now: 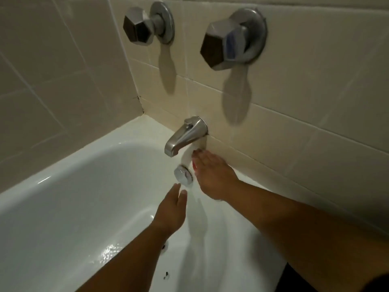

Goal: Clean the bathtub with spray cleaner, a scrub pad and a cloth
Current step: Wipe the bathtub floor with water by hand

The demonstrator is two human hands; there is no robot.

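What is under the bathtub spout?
A white cloth lies below the spout, pressed by the right hand, with the round overflow plate lower down. The hand covers the rest of the cloth.

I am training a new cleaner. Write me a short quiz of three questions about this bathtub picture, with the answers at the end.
1. True or false: the left hand grips the spout.
2. Choose one. The round chrome plate sits: A) above the spout; B) below the spout; C) beside a knob.
3. How many knobs are on the tiled wall?

Key: 1 false, it holds nothing and its fingers are straight; 2 B; 3 two.
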